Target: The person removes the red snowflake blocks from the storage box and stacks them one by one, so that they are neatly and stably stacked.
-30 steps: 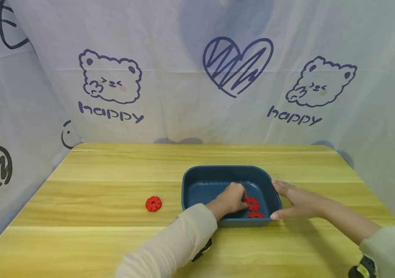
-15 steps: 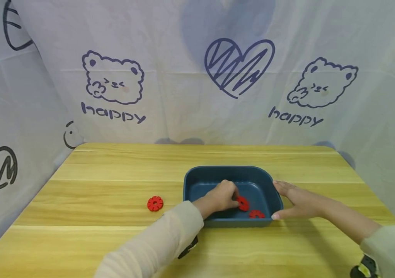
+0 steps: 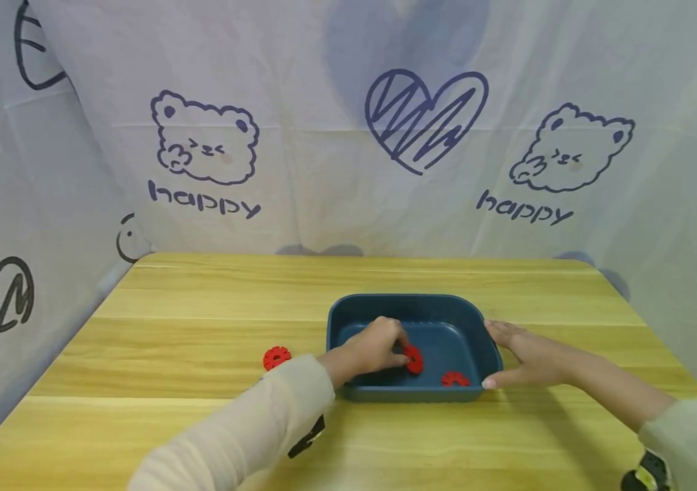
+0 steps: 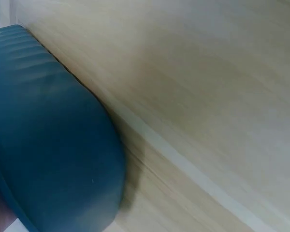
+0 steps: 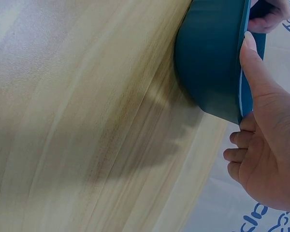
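Observation:
A dark blue plastic bin (image 3: 416,394) stands on the table. Reaching over its front left side, my left hand (image 3: 379,344) pinches a red interlocking disc (image 3: 413,360) by its edge inside the bin. A second red disc (image 3: 455,378) lies near the front right corner of the bin, partly hidden by the front wall. My right hand (image 3: 526,354) grips the right end of the bin; in the right wrist view its thumb (image 5: 251,46) is on the rim and the other fingers are curled at the outside. The left wrist view mostly shows the bin's outer wall (image 4: 58,135).
Left of the bin, a third red disc (image 3: 276,356) lies on the wooden table (image 3: 189,334), its lower edge hidden by my left sleeve (image 3: 262,416). A white cloth (image 3: 312,184) with bear and heart drawings hangs behind the table.
Inside the bin my left hand has moved left, carrying a red disc away from the other one near the right corner. My right hand has stayed on the bin's right end.

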A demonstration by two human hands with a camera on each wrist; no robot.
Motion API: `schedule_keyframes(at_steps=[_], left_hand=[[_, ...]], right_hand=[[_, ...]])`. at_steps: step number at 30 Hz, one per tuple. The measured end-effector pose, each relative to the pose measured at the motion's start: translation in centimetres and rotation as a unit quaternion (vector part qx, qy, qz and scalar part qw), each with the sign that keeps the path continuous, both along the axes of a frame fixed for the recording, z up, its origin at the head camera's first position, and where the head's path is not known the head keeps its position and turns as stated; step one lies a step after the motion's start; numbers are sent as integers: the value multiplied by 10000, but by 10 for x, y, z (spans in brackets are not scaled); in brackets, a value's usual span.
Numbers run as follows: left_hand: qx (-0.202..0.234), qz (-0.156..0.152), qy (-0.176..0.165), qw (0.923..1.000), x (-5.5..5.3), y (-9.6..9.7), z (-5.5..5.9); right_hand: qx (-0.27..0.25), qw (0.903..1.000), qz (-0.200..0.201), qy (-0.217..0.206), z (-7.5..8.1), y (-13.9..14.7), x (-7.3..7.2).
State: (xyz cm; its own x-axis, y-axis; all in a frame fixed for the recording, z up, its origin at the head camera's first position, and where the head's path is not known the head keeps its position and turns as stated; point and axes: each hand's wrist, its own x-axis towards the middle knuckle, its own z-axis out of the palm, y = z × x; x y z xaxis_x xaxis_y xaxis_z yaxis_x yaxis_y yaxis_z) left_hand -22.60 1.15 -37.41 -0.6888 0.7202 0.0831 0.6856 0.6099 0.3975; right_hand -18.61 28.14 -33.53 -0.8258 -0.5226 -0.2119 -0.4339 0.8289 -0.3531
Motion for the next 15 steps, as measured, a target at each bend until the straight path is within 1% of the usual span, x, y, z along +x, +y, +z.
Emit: schedule_keyframes(at_steps=[5, 10, 12, 15], left_hand=[[277, -155, 97, 9994, 4, -12, 4], [562, -235, 154, 9980, 7, -24, 10], [643, -262, 249, 9973, 9, -28, 12], [808, -354, 477, 9950, 11, -35, 13]], right_hand=[[39, 10000, 4, 27, -1, 0, 0], [100, 9998, 35, 142, -1, 1, 0], [109, 9998, 37, 144, -1, 1, 0], [125, 9999, 23, 114, -1, 1, 0]])
